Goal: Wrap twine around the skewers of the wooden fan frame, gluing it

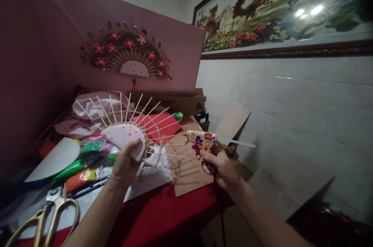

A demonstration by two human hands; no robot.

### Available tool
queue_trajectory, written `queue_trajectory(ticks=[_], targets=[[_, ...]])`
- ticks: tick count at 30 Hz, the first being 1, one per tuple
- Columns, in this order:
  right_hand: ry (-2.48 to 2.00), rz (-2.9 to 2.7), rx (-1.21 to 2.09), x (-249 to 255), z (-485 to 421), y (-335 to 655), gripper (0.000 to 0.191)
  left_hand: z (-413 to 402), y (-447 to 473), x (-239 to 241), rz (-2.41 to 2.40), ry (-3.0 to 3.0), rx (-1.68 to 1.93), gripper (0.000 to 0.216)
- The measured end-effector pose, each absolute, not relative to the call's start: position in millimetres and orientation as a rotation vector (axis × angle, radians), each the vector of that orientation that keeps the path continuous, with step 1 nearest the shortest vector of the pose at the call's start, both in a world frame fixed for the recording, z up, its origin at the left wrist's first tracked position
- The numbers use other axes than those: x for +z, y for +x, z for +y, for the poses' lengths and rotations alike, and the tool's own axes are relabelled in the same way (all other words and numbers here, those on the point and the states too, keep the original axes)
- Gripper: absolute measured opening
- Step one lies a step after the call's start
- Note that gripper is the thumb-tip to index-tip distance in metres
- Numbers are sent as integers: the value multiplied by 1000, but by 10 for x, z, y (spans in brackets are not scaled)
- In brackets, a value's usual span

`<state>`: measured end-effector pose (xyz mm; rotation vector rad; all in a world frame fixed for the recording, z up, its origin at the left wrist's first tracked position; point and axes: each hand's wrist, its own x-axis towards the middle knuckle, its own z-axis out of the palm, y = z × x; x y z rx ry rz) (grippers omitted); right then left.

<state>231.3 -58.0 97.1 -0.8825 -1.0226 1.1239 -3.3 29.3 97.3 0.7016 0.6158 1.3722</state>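
Note:
My left hand (127, 161) grips a half-round fan frame (122, 134) by its fabric-covered base, white with small red dots. Thin wooden sticks radiate from the base's curved edge, and twine (160, 146) runs across some of them, hanging loose at the right. In my right hand (217, 163) is a flower-patterned hot glue gun (200, 141), its nozzle pointing left near the stick tips. A clear glue stick (239, 143) juts out of its back, and a black cord (223, 208) drops below. Whether the nozzle touches a stick I cannot tell.
Gold-handled scissors (48, 216) lie front left beside bags of coloured clay (72, 167) and a white half-round card (55, 157). Red paper (166, 124) and brown cardboard (186, 165) cover part of the red tablecloth (163, 216). A finished flowered fan (128, 53) hangs on a pink board (180, 45) behind.

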Motion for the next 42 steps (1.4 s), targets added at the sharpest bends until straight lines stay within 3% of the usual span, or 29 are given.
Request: queue_trajectory(ticks=[5,10,21,30,34,40,42], targets=[[-959,-748,1154,741,-257,2602,27,354,-45,953,724,722,1508,6],[-840,-572,1303,666,-121,2719,23,434,-20,841,880,639,1507,18],[-674,-727,1145,816,-314,2359,24,608,26,709,785,461,1706,21],[-723,-809,1145,978,-608,2020,24,303,339,622,834,619,1221,45],[-734,-850,1149,944,-732,1910,22,278,406,680,672,704,1289,40],[-719,-995,1159,899,-518,1850,22,650,67,863,557,513,1607,10],[-693,-984,1260,901,-327,1832,24,776,-61,826,625,480,1581,15]])
